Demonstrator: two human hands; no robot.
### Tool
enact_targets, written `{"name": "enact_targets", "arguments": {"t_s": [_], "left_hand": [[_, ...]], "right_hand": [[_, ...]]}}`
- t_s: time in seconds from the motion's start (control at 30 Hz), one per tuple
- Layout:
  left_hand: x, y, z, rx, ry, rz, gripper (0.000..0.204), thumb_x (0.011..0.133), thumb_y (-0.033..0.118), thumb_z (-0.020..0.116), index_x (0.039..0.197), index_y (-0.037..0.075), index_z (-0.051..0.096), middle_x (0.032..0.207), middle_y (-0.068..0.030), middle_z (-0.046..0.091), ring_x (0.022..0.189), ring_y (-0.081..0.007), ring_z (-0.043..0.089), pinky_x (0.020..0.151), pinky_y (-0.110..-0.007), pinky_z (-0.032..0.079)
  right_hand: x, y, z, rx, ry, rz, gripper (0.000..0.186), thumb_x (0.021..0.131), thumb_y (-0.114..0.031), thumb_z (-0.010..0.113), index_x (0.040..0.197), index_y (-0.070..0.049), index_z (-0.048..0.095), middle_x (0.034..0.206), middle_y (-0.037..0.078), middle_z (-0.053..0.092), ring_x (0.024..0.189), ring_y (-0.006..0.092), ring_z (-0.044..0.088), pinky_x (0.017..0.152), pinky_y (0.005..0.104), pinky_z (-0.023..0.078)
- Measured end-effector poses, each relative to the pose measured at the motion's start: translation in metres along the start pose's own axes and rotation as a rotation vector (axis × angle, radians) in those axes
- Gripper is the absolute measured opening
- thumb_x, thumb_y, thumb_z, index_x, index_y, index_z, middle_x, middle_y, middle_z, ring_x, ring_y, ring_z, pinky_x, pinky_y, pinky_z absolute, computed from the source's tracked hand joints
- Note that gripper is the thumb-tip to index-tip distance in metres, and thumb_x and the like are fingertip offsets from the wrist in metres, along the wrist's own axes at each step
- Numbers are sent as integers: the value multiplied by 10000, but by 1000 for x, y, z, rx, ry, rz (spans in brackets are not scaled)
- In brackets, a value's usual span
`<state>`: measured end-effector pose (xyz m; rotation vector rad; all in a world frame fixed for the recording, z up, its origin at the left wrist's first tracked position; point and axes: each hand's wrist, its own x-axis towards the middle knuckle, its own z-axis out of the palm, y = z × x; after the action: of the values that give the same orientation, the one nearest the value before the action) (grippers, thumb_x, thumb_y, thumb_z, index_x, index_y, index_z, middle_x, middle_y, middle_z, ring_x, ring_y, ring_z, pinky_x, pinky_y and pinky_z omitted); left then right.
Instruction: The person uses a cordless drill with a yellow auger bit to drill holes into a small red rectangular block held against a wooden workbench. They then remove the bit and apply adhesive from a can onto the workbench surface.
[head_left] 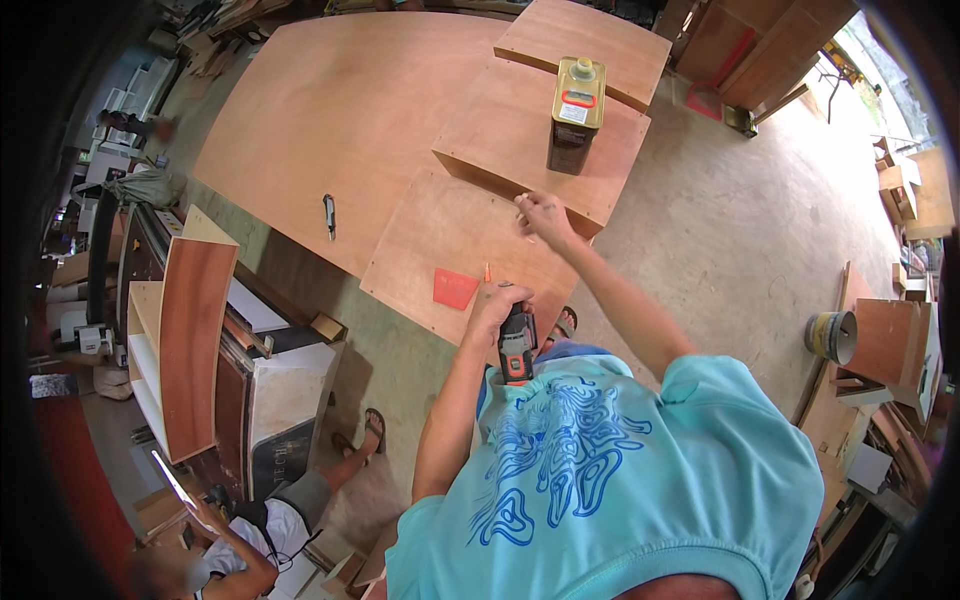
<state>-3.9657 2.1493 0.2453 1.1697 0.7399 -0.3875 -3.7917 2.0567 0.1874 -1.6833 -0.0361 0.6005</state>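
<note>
My left hand (497, 308) is closed around the front end of a black and grey cordless power tool (516, 350) with orange trim, held close to my body. Just past its fingers, a thin orange-tipped piece (487, 272) shows over the nearest wooden panel (420, 250). A flat red piece (456, 288) lies on that panel. My right hand (545, 218) is stretched forward over the panel, near the raised edge of a wooden box (480, 130). Its fingers are pinched together; what they hold, if anything, is too small to make out.
A tall metal can (574, 120) stands on the wooden box. A utility knife (329, 216) lies on the large plywood sheet (290, 120) to the left. Another person (255, 540) sits at lower left near a shelf unit (195, 340). A bucket (831, 337) stands at right.
</note>
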Motion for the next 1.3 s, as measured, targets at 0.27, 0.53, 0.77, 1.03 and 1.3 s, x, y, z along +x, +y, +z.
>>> {"name": "enact_targets", "arguments": {"t_s": [0.27,0.53,0.77,1.03,1.3], "left_hand": [[-28,-10,1,-50,93,61,223,761,179,738,815,1,615,696,-87,631,644,-179,652,575,-311,542],[-51,-37,5,-42,173,130,221,769,168,727,800,-4,592,666,-75,628,555,-137,594,524,-273,485],[-69,-62,7,59,276,180,205,795,153,736,831,-2,607,746,-118,688,626,-146,645,593,-275,523],[-93,-64,8,-52,261,285,328,810,228,750,1003,0,613,893,-82,666,752,-130,610,684,-274,495],[-107,-77,11,-292,350,304,524,818,92,732,1245,-91,490,1052,-102,585,958,-168,609,866,-289,510]], "right_hand": [[7,105,-14,-815,-83,-232,217,881,-155,580,1042,-12,607,996,240,682,963,390,663,833,468,523],[-23,122,5,-1163,-56,-613,165,820,-174,610,930,-60,655,990,200,573,957,396,594,811,480,494],[-27,75,70,-1013,-329,-79,356,926,-346,561,969,-16,688,1029,218,687,972,390,671,804,473,533],[-10,101,98,-1030,-327,-51,377,913,-335,544,969,-1,708,909,207,724,858,312,724,747,428,573],[-50,-10,40,-141,-705,240,254,889,-248,607,885,4,637,857,133,705,697,175,691,630,289,552]]}}
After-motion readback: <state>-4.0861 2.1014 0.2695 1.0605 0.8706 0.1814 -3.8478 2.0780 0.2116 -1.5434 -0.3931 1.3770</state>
